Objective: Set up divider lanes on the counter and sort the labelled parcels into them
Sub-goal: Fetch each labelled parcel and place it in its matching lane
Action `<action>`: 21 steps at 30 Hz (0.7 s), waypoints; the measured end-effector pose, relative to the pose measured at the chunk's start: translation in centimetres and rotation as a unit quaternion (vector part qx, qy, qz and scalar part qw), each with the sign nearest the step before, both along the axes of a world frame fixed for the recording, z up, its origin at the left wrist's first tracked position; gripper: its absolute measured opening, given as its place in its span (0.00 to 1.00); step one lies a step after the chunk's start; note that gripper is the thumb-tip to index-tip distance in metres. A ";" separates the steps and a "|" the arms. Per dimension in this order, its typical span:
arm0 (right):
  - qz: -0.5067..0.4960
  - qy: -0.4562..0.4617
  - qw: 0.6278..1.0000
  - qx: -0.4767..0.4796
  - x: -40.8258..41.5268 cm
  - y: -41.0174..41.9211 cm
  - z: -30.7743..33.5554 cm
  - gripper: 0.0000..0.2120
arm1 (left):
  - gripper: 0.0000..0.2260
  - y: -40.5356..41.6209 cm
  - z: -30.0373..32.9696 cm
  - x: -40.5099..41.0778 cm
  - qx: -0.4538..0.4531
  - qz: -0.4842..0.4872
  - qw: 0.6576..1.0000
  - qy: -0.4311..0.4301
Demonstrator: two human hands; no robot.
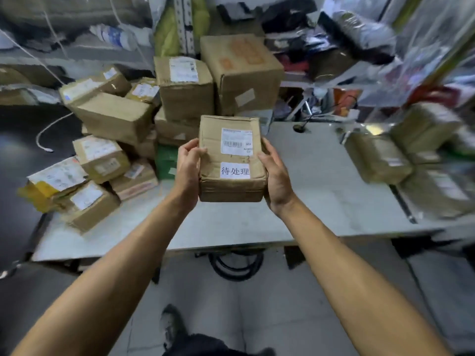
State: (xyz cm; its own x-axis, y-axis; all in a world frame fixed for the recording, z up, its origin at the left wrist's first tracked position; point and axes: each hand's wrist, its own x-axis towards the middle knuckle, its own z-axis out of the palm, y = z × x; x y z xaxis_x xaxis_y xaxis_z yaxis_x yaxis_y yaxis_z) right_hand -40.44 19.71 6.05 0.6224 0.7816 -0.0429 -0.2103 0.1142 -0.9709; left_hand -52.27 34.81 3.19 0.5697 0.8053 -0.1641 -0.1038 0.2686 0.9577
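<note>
A brown cardboard parcel (pixel 213 160) is lifted above the white counter (pixel 321 181), in the middle of the view. It carries a barcode label and a white label with the characters 待处理. My left hand (pixel 189 167) grips its left side, thumb on top. My right hand (pixel 276 173) grips its right side the same way. A heap of several labelled cardboard parcels (pixel 113 119) lies on the counter's left part. Several tape-wrapped brown parcels (pixel 377 156) sit at the counter's right. No divider is visible.
Two tall boxes (pixel 239 70) stand behind the held parcel. Bags and clutter fill shelves at the back and right. A dark round hole (pixel 299 129) is in the counter. Coiled black cable (pixel 235 264) lies on the floor under the counter edge, with my shoe (pixel 172 325) below.
</note>
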 end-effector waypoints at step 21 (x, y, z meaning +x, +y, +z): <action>-0.224 -0.094 0.937 -0.249 26.8 -34.7 -4.9 0.25 | 0.15 -32.4 -5.1 32.7 -0.015 -0.170 0.979 0.110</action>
